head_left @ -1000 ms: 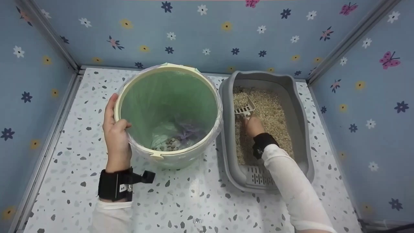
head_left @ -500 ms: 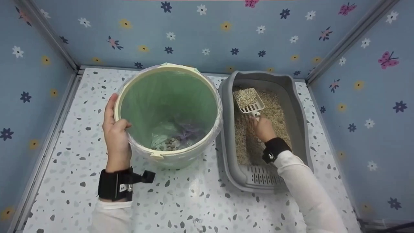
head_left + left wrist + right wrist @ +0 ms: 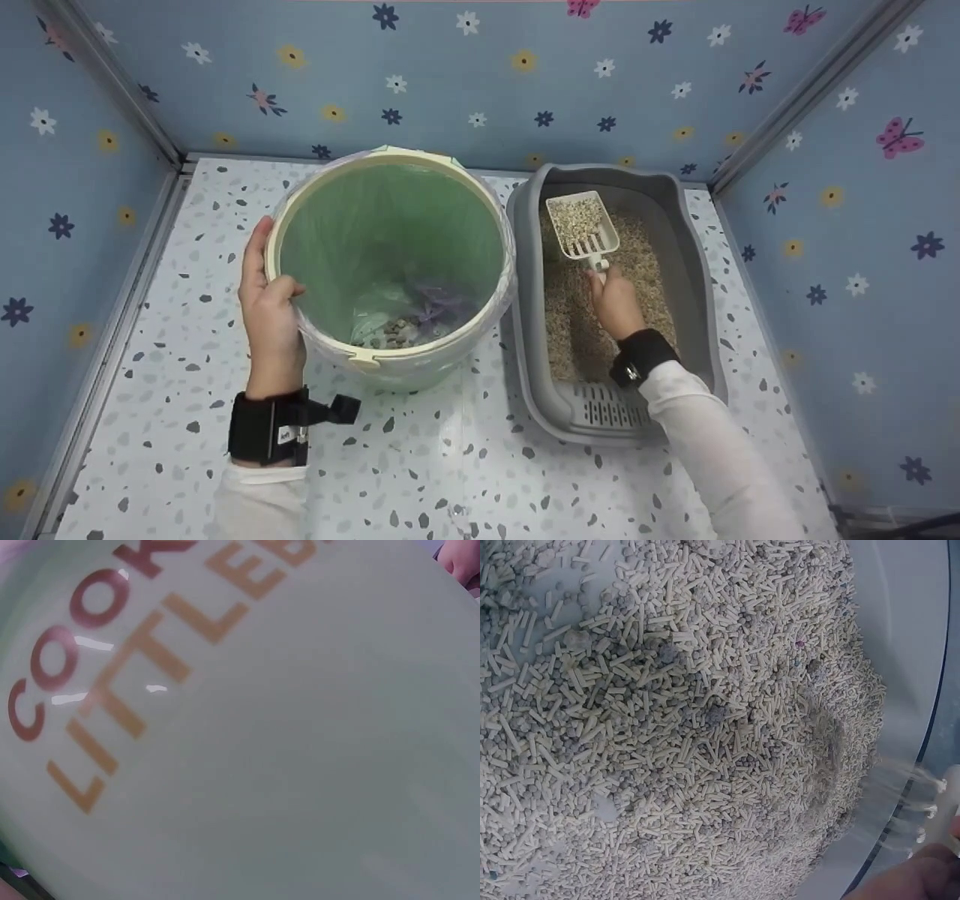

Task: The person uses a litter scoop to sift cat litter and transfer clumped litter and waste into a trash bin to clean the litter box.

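My left hand [image 3: 270, 319] grips the left rim of a green trash bin [image 3: 420, 375], thumb over the rim and fingers along the outside. A clear bag lines the bin; dark clumps [image 3: 401, 330] and a purple crumpled piece [image 3: 442, 304] lie at its bottom. The bin's lettered wall [image 3: 285, 750] fills the left wrist view. My right hand [image 3: 619, 304] holds a slotted litter scoop [image 3: 598, 262] by its handle. The scoop bears pale pellets and is over the grey litter box [image 3: 530, 315]. In the right wrist view, the scoop [image 3: 946, 802] blurs at the right edge.
Pale pellet litter [image 3: 641, 277] covers the litter box floor, with bare patches in the right wrist view. The box stands right beside the bin on a speckled white floor [image 3: 450, 480]. Blue floral panels [image 3: 480, 82] enclose the back and both sides.
The right hand has lifted the loaded scoop out of the litter and moved it slightly right. More of the scoop shows now. The left hand and bin have stayed in place.
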The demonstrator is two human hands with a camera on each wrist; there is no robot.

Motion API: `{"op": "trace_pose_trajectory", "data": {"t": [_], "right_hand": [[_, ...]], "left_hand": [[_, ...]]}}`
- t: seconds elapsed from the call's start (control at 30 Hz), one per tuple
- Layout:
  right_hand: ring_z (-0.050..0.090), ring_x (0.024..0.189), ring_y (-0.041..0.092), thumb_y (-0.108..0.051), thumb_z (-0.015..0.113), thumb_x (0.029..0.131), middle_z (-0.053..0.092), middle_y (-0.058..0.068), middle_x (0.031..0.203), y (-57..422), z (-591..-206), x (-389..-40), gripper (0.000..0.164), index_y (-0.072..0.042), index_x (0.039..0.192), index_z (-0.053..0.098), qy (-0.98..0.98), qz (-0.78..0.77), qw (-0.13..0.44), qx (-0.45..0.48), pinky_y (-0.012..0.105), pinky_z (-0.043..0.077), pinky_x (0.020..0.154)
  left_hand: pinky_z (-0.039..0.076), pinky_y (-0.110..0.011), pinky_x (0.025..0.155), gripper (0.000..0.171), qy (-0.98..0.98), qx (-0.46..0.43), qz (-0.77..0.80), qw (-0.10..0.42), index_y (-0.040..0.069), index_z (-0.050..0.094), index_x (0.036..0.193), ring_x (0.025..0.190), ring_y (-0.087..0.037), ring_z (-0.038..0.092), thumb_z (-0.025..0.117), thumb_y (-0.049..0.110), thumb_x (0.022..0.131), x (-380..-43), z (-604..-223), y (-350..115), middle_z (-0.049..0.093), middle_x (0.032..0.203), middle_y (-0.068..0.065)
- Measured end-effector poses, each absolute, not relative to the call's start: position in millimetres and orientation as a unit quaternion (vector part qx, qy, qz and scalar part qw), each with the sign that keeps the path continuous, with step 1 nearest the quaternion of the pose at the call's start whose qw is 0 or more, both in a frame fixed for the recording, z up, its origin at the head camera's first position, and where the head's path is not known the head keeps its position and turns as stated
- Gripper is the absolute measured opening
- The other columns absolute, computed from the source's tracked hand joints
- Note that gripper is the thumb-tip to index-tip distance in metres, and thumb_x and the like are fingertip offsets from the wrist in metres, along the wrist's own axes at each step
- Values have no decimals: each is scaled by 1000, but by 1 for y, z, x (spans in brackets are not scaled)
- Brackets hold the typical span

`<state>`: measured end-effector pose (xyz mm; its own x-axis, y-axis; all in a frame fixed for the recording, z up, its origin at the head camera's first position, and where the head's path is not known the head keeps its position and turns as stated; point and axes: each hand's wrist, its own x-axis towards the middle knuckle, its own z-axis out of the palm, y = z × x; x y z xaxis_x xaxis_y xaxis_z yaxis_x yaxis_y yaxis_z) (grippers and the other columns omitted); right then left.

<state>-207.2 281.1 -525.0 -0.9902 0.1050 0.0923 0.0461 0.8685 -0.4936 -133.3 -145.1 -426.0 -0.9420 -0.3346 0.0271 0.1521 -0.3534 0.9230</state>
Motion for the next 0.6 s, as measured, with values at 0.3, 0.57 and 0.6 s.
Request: {"op": "trace_pose_trajectory", "data": {"t": [0.3,0.57,0.6], "right_hand": [[53,66,31,-27,43,100,59,18,80,284,-523,-204,33,5,105,51,-954,284,82,-51,46,43,63],[51,61,31,-27,43,100,45,7,68,288,-516,-202,32,4,97,49,-951,284,111,-59,47,44,59],[50,61,30,-28,43,100,44,6,68,289,-515,-201,32,4,97,48,-951,284,110,-60,46,43,59]], "left_hand": [[24,-41,113,86,-552,83,-816,149,18,33,147,141,-19,26,25,-17,69,-133,-426,-145,27,154,1],[24,-40,113,85,-549,82,-818,148,17,32,147,141,-19,26,25,-17,69,-133,-427,-145,27,154,1],[24,-40,113,85,-549,82,-818,149,16,32,147,141,-19,26,25,-17,69,-133,-427,-145,27,153,1]]}}
